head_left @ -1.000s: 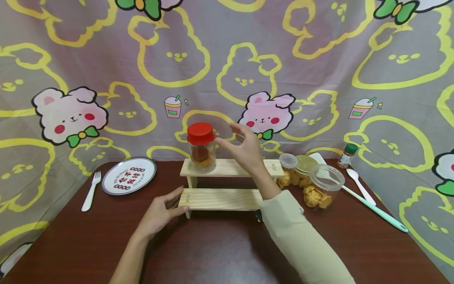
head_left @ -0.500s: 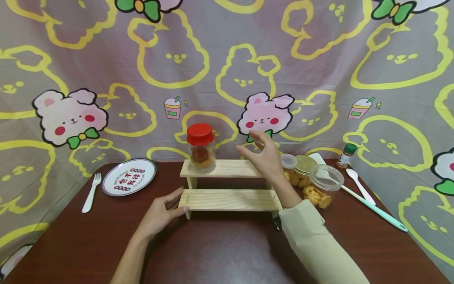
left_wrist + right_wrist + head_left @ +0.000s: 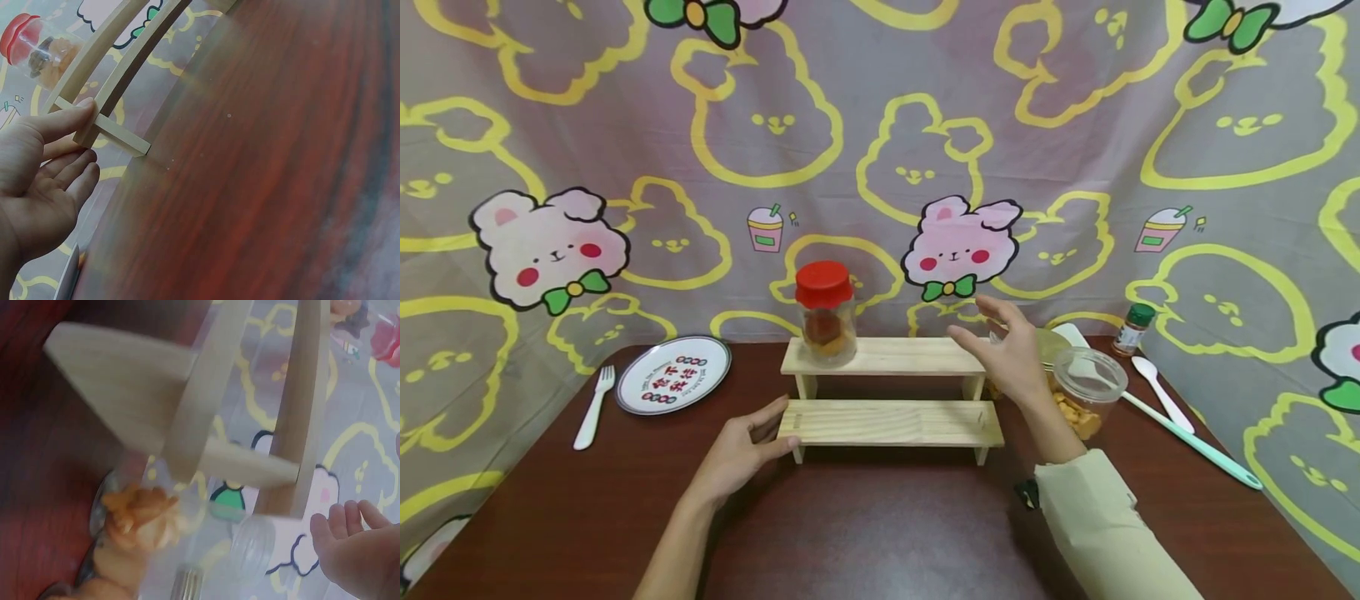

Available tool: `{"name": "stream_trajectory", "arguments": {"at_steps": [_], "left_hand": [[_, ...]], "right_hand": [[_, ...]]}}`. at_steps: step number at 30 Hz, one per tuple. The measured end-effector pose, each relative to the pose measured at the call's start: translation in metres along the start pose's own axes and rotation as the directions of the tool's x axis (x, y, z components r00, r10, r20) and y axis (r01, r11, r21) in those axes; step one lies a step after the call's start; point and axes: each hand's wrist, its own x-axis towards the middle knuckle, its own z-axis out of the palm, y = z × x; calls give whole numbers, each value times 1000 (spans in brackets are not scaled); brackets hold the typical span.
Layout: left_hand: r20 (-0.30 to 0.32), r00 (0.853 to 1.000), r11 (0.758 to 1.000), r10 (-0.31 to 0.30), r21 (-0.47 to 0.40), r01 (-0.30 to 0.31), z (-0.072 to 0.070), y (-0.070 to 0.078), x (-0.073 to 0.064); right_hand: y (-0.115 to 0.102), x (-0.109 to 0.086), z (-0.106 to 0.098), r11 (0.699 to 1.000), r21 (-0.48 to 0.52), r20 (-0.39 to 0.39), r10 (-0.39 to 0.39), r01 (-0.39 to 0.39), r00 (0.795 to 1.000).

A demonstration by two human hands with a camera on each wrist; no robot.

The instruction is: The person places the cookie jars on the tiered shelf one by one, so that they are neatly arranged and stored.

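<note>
A two-tier wooden shelf rack (image 3: 887, 422) stands on the dark table. My left hand (image 3: 741, 450) grips the left end of its lower board, the thumb on the board in the left wrist view. On the upper board, toward the left, a clear jar with a red lid (image 3: 826, 312) stands upright. My right hand (image 3: 1011, 358) is over the rack's right end with nothing in it, thumb and fingers spread apart. Behind that hand a small clear jar is mostly hidden; its pale lid (image 3: 253, 547) shows in the right wrist view, near several golden cookies (image 3: 140, 515).
To the right are a gold-lidded jar (image 3: 1052, 343), a clear-lidded cookie jar (image 3: 1090, 379), a green-handled spatula (image 3: 1202, 450), a white spoon (image 3: 1163, 393) and a green-capped seasoning bottle (image 3: 1132, 331). A plate (image 3: 672, 375) and fork (image 3: 593, 407) lie left. A patterned curtain (image 3: 850, 167) hangs behind.
My right hand has moved right and downward, from beside the red-lidded jar to the jars at the rack's right end. My left hand, the rack and the red-lidded jar have stayed in place.
</note>
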Motion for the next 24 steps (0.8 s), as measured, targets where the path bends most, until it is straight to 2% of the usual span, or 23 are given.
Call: {"name": "stream_trajectory", "arguments": {"at_steps": [3, 10, 24], "left_hand": [[0, 1000, 1000, 9, -2, -9, 0, 0, 0], [2, 1000, 1000, 16, -13, -16, 0, 0, 0], [1, 1000, 1000, 10, -4, -10, 1, 0, 1]], "right_hand": [[3, -2, -7, 1000, -5, -3, 5, -5, 1000], [11, -7, -27, 996, -86, -13, 32, -33, 999], [24, -14, -62, 985, -169, 2, 17, -16, 1000]]}}
